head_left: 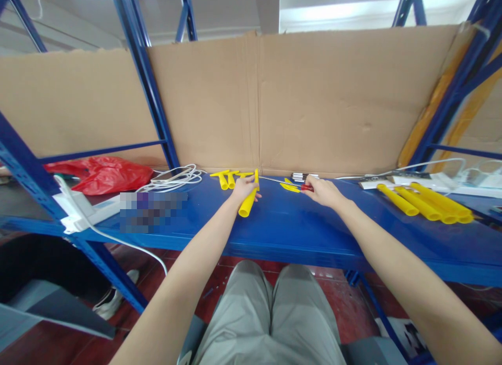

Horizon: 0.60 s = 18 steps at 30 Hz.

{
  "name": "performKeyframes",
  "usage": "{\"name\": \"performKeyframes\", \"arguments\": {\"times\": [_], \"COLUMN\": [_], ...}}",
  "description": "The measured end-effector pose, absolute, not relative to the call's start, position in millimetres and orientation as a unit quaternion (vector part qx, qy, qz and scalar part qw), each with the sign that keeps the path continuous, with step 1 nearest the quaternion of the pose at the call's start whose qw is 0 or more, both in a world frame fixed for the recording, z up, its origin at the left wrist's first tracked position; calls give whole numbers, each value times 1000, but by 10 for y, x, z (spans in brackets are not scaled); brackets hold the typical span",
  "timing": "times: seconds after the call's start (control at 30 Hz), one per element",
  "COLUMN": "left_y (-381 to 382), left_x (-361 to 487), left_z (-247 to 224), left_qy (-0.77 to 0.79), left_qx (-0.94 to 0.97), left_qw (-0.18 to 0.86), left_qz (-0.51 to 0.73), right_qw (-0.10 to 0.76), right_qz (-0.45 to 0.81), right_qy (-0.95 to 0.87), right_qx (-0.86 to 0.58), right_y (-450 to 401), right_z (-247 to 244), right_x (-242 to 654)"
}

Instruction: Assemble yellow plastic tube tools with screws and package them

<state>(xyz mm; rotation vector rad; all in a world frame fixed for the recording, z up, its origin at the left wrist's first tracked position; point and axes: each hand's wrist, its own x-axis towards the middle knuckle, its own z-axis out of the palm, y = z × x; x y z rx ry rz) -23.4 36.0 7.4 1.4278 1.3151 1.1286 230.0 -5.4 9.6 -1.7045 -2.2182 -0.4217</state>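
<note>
My left hand (243, 189) is wrapped round a yellow tube-shaped part (248, 203), whose open end points toward me. In my right hand (322, 191) is a screwdriver (307, 187) with a red handle; its long metal shaft reaches left to the top of the yellow part. Below the shaft, small yellow pieces (289, 185) lie on the blue shelf. Several yellow T-shaped parts (224, 180) stand just left of my left hand. Whether the screwdriver tip touches the part cannot be made out.
Yellow tubes (425, 206) lie at the right. On the left are a red plastic bag (107, 175), coiled white cable (178, 178) and a white power strip (84, 209). Cardboard (333, 98) stands behind the blue shelf (290, 233). A person's shoe (112, 303) shows at lower left.
</note>
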Motion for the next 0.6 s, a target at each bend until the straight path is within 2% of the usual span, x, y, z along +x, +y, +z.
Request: {"name": "performKeyframes", "arguments": {"times": [0.47, 0.6], "left_y": [364, 324], "left_x": [-242, -228], "left_z": [61, 77], "left_qy": [525, 522], "left_qx": [584, 592], "left_qw": [427, 424], "left_qz": [448, 444], "right_qw": [160, 160], "right_qz": [-113, -155], "right_qy": [-780, -776], "right_qx": [-594, -589], "right_y": [-13, -30], "right_z": [43, 68], "right_x": [2323, 2349]}}
